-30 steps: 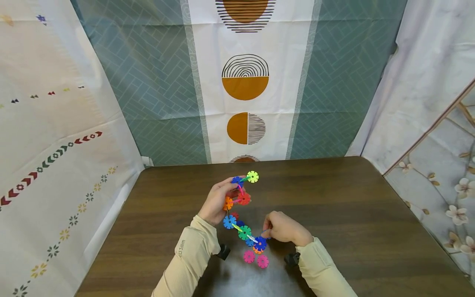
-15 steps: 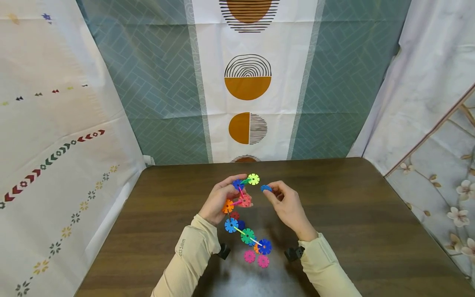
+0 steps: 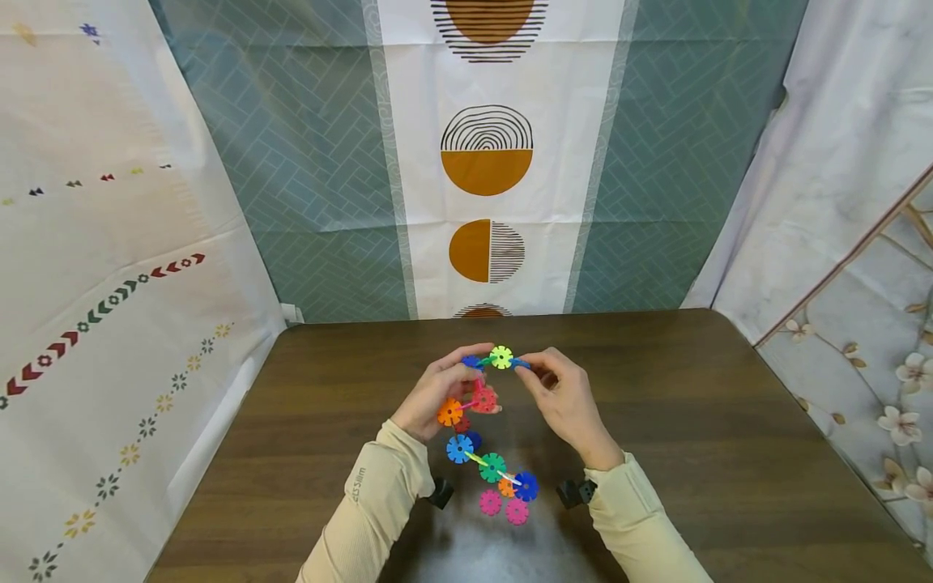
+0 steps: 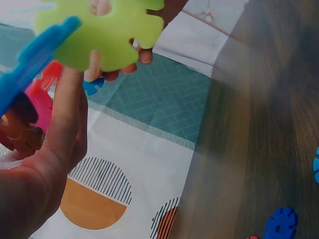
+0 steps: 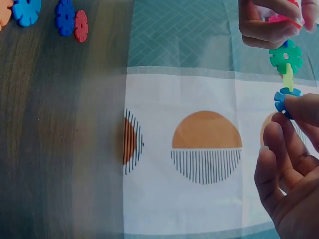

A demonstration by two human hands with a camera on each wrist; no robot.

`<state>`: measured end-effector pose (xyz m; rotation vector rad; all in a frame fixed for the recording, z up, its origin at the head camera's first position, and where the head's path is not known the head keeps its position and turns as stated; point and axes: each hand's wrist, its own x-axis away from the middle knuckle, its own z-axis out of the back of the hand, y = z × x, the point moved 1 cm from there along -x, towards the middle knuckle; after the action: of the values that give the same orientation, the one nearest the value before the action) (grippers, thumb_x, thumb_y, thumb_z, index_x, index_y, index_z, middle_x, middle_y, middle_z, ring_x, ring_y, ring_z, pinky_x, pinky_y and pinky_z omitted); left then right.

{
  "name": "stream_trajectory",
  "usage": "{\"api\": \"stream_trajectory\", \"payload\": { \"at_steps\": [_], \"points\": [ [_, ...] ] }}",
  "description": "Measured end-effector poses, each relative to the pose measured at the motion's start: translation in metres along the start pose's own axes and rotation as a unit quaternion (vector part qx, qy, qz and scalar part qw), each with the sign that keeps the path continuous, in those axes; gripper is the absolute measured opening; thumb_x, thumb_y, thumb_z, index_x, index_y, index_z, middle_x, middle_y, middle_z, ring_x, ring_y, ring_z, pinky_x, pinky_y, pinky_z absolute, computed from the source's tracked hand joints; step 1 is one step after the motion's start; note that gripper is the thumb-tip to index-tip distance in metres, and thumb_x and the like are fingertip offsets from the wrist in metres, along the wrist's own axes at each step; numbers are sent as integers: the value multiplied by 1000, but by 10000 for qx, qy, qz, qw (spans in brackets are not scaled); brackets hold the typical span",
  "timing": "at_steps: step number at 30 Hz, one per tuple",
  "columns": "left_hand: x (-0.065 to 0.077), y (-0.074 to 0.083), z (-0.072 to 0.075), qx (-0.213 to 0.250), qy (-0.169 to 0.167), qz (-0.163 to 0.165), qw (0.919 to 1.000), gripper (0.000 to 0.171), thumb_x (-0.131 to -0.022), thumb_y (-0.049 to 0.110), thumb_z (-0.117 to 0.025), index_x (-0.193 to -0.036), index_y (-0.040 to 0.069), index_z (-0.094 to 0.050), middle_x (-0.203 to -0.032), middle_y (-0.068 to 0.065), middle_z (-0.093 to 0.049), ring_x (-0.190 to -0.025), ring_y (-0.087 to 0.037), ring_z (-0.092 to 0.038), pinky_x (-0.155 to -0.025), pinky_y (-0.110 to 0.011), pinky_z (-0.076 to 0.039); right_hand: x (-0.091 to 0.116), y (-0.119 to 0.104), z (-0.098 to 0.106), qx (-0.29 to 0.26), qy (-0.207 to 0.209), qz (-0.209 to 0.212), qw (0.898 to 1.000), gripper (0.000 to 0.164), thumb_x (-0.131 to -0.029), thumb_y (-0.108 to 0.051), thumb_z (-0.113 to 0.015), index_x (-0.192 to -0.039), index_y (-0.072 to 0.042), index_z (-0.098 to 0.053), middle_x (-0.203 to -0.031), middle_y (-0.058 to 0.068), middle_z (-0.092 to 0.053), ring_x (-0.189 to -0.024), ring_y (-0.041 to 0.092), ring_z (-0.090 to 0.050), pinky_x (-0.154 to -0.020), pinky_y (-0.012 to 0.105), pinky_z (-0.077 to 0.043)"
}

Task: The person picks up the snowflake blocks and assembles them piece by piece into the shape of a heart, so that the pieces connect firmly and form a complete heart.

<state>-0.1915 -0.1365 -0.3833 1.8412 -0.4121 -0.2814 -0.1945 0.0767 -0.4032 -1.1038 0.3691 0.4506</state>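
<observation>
Chain of slotted plastic discs, several colours (image 3: 492, 467): centre of the head view, running from the left hand down to a dark blue end disc (image 3: 526, 487) right of lower centre.

Left hand (image 3: 435, 391): centre of the head view; grasping the chain near its top, around a blue disc and a pink disc.

Yellow-green disc (image 3: 501, 357): top of the chain, between the 2 hands, face to the head camera.

Right hand (image 3: 568, 397): right of centre; thumb and finger pinching 1 small blue disc (image 5: 286, 101), which meets the edge of the yellow-green disc; whether slotted in, cannot tell.

Loose discs, lower centre: 2 pink discs (image 3: 491, 502), side by side; 1 orange disc (image 3: 506, 487), partly behind the dark blue end disc. Also 1 red disc (image 5: 81, 26) beside 1 loose dark blue disc (image 5: 65, 17), upper left of the right wrist view.

Table (image 3: 692, 405): dark wood, lower half of the head view.

Sleeves (image 3: 372, 502): 2, pale cream, bottom edge.

Patterned cloth (image 3: 656, 162): green and white, upper centre.
</observation>
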Motion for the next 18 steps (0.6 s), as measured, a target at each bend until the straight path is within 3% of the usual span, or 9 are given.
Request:
{"api": "stream_trajectory", "payload": {
  "at_steps": [6,14,18],
  "points": [
    [-3,-4,0,-609,209,-89,9979,46,-95,33,-62,-137,15,-56,-92,-8,-58,-77,-16,-57,-61,-23,-49,0,-4,0,62,-6,352,9994,14,-89,-16,-71,-103,-17,-74,-84,-10,-57,-69,12,-55,-62,25,-51],
    [-2,-7,2,-539,124,-130,9984,47,-97,29,-60,-139,9,-54,-88,-8,-57,-75,-18,-63,-64,-24,-53,1,-6,-1,133,-41,605,9981,15,-86,-12,-73,-101,-13,-76,-81,-10,-59,-64,10,-53,-57,23,-51],
    [-1,-7,0,-527,142,-53,9985,48,-97,29,-60,-140,8,-53,-87,-6,-57,-74,-15,-59,-62,-22,-51,2,-6,-1,83,28,702,9975,16,-85,-12,-74,-101,-11,-76,-79,-10,-59,-63,10,-52,-56,23,-49]
  ]
}}
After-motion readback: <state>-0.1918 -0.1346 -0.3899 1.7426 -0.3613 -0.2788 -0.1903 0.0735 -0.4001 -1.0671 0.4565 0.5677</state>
